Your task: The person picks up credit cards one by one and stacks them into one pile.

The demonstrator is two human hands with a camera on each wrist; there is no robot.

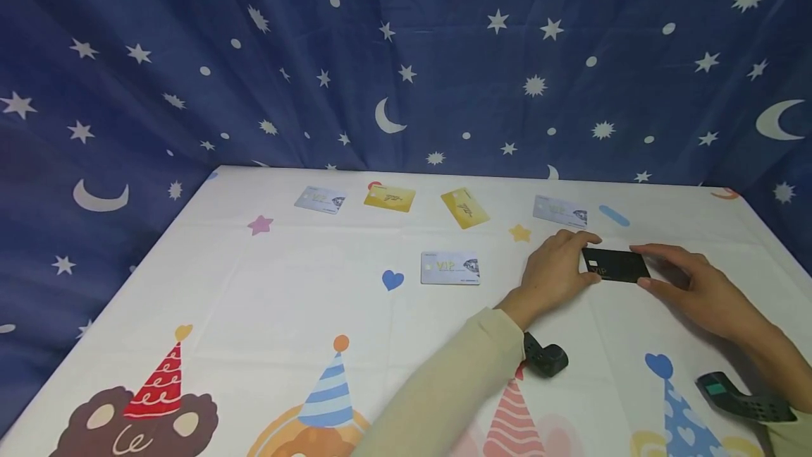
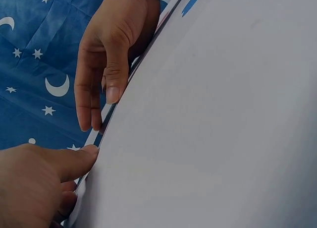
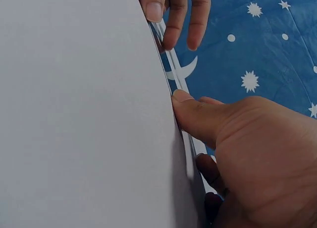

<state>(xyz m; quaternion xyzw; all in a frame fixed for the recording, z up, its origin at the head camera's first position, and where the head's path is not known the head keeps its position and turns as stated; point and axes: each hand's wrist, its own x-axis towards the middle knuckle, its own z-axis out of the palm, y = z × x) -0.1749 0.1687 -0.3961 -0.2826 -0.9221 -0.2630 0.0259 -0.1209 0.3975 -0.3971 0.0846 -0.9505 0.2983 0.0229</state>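
A black VIP card point(image 1: 617, 265) lies face up at the right side of the table, between my two hands. My left hand point(image 1: 553, 270) holds its left end, thumb at the lower corner and fingers at the upper one. At the opposite end, my right hand point(image 1: 704, 293) grips the corners with thumb and index finger. Both wrist views look low along the table; the left hand point(image 2: 42, 181) and right hand point(image 3: 262, 156) have their thumbs close to the surface there, and the card's face is hidden.
Silver VIP cards lie at the table's far left point(image 1: 320, 199), near its middle point(image 1: 450, 268) and just beyond my left hand point(image 1: 560, 211). Two gold cards point(image 1: 390, 198) point(image 1: 465, 208) lie along the back. A dark blue starry curtain point(image 1: 406, 62) hangs behind the white printed tablecloth point(image 1: 304, 288).
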